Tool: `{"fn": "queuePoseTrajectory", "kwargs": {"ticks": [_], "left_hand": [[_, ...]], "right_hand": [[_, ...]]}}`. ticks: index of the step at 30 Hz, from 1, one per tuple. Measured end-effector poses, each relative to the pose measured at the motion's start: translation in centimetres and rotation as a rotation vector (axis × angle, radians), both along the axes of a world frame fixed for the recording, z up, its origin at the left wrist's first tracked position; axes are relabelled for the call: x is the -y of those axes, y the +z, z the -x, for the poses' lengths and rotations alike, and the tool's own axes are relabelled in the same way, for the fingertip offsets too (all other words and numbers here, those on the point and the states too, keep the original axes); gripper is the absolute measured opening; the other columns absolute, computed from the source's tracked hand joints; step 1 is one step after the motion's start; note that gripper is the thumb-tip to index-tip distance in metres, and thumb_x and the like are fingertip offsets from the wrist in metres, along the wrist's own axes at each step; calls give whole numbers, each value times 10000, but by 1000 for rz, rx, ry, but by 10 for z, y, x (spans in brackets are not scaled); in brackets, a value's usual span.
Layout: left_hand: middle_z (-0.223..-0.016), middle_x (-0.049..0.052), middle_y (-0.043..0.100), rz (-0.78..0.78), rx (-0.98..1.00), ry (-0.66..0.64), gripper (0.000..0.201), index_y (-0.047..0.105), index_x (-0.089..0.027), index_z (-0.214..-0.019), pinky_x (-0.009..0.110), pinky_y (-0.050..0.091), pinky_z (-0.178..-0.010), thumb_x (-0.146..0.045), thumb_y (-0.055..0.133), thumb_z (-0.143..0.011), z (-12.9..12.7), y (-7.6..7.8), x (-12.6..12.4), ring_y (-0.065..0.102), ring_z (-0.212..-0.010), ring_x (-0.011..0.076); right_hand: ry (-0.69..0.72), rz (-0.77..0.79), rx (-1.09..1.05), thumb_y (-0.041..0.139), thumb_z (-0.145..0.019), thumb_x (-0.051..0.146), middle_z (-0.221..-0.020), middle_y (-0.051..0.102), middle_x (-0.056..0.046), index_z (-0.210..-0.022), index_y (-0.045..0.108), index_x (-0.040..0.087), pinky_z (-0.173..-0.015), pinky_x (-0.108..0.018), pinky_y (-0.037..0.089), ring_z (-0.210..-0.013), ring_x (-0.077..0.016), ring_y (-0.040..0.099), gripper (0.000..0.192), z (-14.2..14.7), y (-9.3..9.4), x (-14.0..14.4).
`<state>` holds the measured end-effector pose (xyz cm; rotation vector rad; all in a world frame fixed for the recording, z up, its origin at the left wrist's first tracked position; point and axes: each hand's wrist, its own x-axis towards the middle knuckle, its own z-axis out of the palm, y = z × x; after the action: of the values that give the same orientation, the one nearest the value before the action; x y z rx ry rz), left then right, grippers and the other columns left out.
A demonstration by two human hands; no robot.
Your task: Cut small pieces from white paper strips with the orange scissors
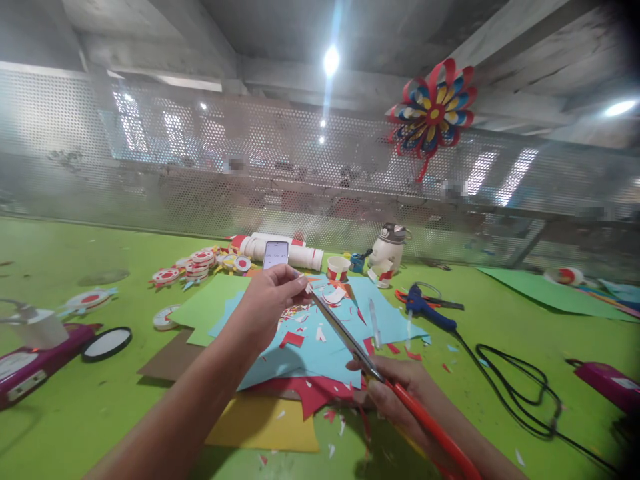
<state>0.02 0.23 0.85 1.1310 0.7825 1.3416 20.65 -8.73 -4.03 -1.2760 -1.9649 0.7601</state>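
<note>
My right hand [400, 390] grips red-handled scissors [350, 337], their long blades pointing up and left. My left hand [273, 297] pinches at the blade tips; whether a small paper piece sits between the fingers is too small to tell. Under both hands lie light blue paper sheets [310, 350] strewn with red and white scraps, over red paper [313, 393], a yellow sheet [265, 423], a green sheet [210, 303] and a brown sheet [173, 357].
A green table [75, 413] holds a blue glue gun [425, 307] with black cord [520, 393], paper cup [339, 268], phone [275, 254], white rolls [290, 250], red-white discs [197, 263], a white bottle [390, 250], pink devices at both sides. A paper flower [433, 110] hangs on the mesh.
</note>
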Motion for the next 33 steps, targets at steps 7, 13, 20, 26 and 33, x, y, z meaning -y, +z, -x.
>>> {"fn": "queuePoseTrajectory", "kwargs": {"ticks": [7, 13, 20, 26, 33], "left_hand": [[-590, 16, 582, -8, -8, -1, 196, 547, -147, -567, 318, 478, -655, -211, 730, -593, 0, -1, -1, 571, -567, 132], [-581, 19, 588, -8, -23, -12, 192, 548, -145, -573, 300, 469, -626, -208, 728, -591, 1, 0, -1, 567, -559, 129], [-571, 23, 593, -12, -23, -23, 186, 548, -144, -570, 295, 466, -613, -198, 725, -589, 2, 2, -2, 571, -560, 132], [-565, 16, 584, -13, -34, -36, 195, 540, -150, -563, 296, 460, -606, -195, 728, -594, 3, 2, -2, 558, -548, 126], [-560, 13, 572, -17, -50, -36, 207, 536, -151, -555, 297, 454, -592, -199, 735, -590, 3, 1, -3, 538, -534, 121]], "right_hand": [[-13, 48, -42, 410, -817, 652, -633, 609, -68, -979, 675, 95, -484, -271, 408, -522, -171, 550, 638, -1, -6, -1], [-11, 39, -49, 429, -815, 646, -612, 594, -55, -949, 675, 91, -473, -250, 389, -498, -143, 495, 621, 1, -3, 0], [-5, 8, -30, 424, -821, 622, -588, 572, -43, -950, 687, 111, -457, -260, 352, -493, -141, 440, 589, -1, -8, -2], [14, -14, -20, 436, -836, 573, -580, 551, -29, -951, 682, 104, -463, -254, 369, -483, -129, 429, 542, -1, -6, -1], [21, 21, -22, 457, -832, 578, -597, 551, -33, -958, 685, 84, -471, -246, 392, -504, -132, 442, 558, -3, -4, -2]]}}
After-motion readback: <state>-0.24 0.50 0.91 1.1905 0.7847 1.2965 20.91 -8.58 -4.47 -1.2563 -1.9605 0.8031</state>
